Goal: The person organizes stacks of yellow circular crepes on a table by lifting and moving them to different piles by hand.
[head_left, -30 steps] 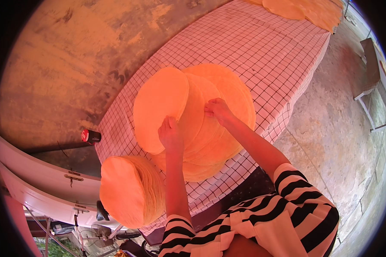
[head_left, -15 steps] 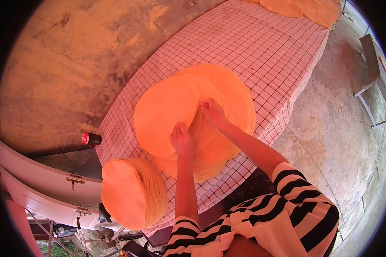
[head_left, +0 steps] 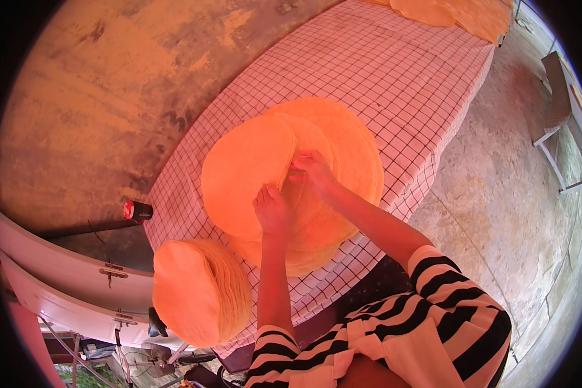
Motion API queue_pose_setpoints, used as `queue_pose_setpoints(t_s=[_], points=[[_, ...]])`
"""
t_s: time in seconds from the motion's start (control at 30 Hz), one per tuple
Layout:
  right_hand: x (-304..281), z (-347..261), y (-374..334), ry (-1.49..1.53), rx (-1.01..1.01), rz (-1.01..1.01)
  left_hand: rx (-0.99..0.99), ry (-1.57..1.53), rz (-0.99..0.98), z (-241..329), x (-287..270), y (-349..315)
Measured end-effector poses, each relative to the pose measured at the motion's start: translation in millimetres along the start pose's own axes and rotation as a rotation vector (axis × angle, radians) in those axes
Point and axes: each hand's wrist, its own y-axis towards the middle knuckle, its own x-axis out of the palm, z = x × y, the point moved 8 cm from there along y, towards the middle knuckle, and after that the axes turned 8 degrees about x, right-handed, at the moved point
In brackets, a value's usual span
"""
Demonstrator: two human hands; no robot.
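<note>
A pile of thin, round orange-lit sheets (head_left: pixel 362 155), like large flatbreads, lies fanned out on the table in front of me. The top sheet (head_left: pixel 242 168) sits offset to the left, its right edge slightly raised. My left hand (head_left: pixel 271 210) is closed in a pinch on the lower right edge of that sheet. Just above and to the right, my right hand (head_left: pixel 315 171) has its fingers curled at the same edge, the tips partly tucked behind it. Closer to me on the left stands a thick, tilted stack of similar round sheets (head_left: pixel 186 291).
A checked cloth (head_left: pixel 394 84) covers the long table. More sheets (head_left: pixel 459 16) lie at its far end. A dark can with a red top (head_left: pixel 138 210) stands at the left edge. White panels with latches (head_left: pixel 64 258) are at lower left, a grey bench (head_left: pixel 570 97) far right.
My right hand has moved slightly left and down along the sheet's edge, its fingers reaching further behind it. The edge has shifted a little left; my left hand has hardly moved.
</note>
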Motion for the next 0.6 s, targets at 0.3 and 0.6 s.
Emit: queue_pose_setpoints(t_s=[0.3, 0.6], points=[[-41, -3, 9, -0.184, 0.111, 0.116, 0.113, 0.014, 0.088, -23, -56, 18], [-24, 6, 13, -0.309, 0.163, 0.074, 0.101, 0.041, 0.094, 1, 3, -36]])
